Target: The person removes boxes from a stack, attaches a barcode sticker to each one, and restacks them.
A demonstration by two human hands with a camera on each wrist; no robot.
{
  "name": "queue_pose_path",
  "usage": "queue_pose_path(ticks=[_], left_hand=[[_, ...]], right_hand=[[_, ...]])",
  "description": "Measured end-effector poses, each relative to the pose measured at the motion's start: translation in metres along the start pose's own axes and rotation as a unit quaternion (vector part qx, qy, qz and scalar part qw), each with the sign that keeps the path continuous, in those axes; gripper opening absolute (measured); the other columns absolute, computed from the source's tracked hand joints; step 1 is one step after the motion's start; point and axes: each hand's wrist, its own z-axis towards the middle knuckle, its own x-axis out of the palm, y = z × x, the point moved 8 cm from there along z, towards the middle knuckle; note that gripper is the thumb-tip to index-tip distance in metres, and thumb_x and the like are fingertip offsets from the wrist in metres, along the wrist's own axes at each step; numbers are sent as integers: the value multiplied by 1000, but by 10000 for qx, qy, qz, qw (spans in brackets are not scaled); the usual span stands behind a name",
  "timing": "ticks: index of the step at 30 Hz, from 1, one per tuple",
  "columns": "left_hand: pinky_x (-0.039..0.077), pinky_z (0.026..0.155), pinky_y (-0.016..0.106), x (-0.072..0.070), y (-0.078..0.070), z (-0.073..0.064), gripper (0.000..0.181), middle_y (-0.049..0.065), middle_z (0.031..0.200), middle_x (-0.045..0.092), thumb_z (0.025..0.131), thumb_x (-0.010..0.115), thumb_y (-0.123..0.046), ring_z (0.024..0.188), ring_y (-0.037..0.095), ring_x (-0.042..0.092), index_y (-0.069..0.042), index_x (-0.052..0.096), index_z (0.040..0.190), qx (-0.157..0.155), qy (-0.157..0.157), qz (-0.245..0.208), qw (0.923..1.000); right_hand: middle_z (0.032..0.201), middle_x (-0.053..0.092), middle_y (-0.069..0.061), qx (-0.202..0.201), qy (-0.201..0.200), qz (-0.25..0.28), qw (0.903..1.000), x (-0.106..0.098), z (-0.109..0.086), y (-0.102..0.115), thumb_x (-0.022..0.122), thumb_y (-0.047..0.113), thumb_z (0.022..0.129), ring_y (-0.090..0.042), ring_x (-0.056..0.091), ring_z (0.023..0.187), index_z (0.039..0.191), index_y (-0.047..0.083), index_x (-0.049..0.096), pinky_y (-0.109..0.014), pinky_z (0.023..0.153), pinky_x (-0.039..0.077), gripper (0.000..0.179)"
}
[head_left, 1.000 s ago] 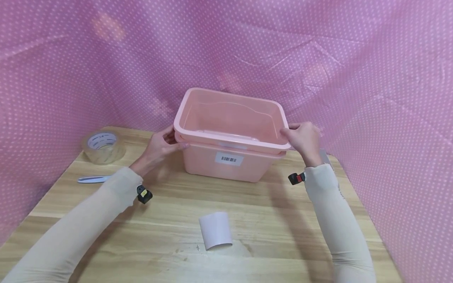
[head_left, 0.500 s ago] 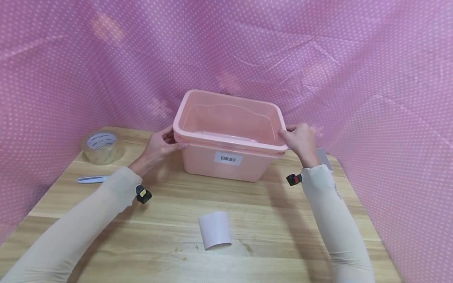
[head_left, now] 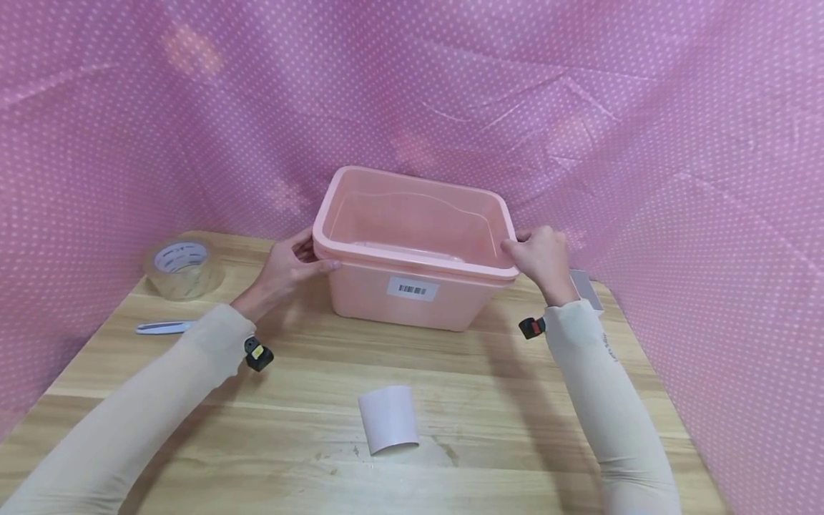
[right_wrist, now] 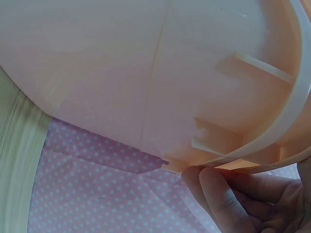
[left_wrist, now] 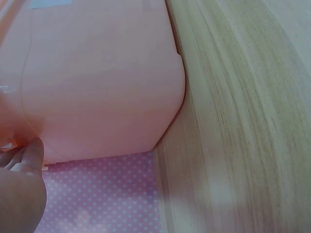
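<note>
Two pink plastic bins sit nested at the back of the table. The upper bin [head_left: 418, 212] rests inside the lower bin [head_left: 363, 292], their rims close together. A white barcode label [head_left: 412, 288] is on the lower bin's front. My left hand [head_left: 282, 272] holds the left end at the rims, thumb along the front and fingers behind. My right hand [head_left: 546, 259] grips the upper bin's rim at the right end, thumb over the inside edge. In the right wrist view, the right fingers [right_wrist: 218, 194] press up under the rim from outside.
A roll of clear tape [head_left: 183, 268] and a white-handled tool [head_left: 164, 327] lie on the left. A curled white paper piece [head_left: 389, 420] lies near the front. Behind the right wrist is a grey flat object [head_left: 586, 290]. Pink dotted cloth [head_left: 412, 86] encloses the wooden table [head_left: 309, 408].
The upper bin has sunk lower into the lower one, so the gap between the rims has narrowed. My right hand has moved slightly down and left with it; the left hand stays at its end.
</note>
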Motion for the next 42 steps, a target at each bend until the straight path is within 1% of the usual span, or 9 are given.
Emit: queue_pose_path(ticks=[5,12,19,24,29,32,35,38,42], left_hand=[[52,96,11,0,0,-1,78,26,148,54,86,80,-15,117,5,62,-7,41,154,-53,-5,-33,10000],[50,105,17,-1,0,-1,83,21,153,50,87,80,-17,136,34,54,-8,36,156,-37,-12,122,9999],[44,117,36,-1,-1,-2,85,19,157,46,87,80,-19,142,32,50,-7,34,157,10,79,251,9997],[39,121,41,-2,0,-4,89,11,163,38,88,81,-31,149,28,42,-12,31,159,-148,169,544,9983],[35,124,45,-5,-1,-5,89,4,166,33,88,78,-44,153,28,34,-22,30,159,-131,248,1043,9941],[34,124,51,-7,-4,-5,86,6,164,36,89,77,-45,152,31,36,-25,32,159,52,274,1385,9900],[31,124,56,-11,-10,-5,83,11,162,39,90,76,-43,150,34,38,-24,33,159,276,271,1728,9842],[28,124,61,-19,-15,-5,79,17,160,41,94,69,-46,149,39,38,-20,33,159,408,239,2087,9768],[25,124,63,-38,-19,-5,75,19,162,38,99,60,-50,150,43,33,-15,33,159,386,100,2392,9702]], right_hand=[[96,79,-13,-23,-62,17,10000,1,0,-1,65,35,82,-39,69,99,101,14,82,-45,78,53,33],[95,79,-14,-140,-231,168,9995,2,-1,-2,64,34,85,-38,70,100,100,11,82,-49,83,55,33],[101,79,-15,-247,-203,276,9991,3,-1,-3,63,37,89,-40,69,108,105,10,81,-53,90,55,36],[107,78,-14,-433,-216,369,9981,3,-1,-5,59,39,95,-39,68,112,111,10,79,-54,97,53,39],[107,78,-15,-640,-240,511,9964,3,-2,-6,57,37,98,-37,71,105,113,8,78,-52,93,55,39],[104,79,-15,-822,-365,522,9946,1,-4,-6,55,38,98,-35,73,100,111,8,78,-48,88,56,40],[95,80,-14,-1123,-650,569,9899,-4,-7,-5,54,35,98,-33,73,86,107,8,79,-42,76,56,38],[89,78,-17,-1646,-1089,639,9782,-10,-9,-5,55,26,98,-33,72,75,100,3,79,-40,68,57,34],[95,77,-22,-2262,-1604,453,9597,-17,-12,-8,57,19,98,-38,73,79,99,-2,76,-49,72,61,28]])
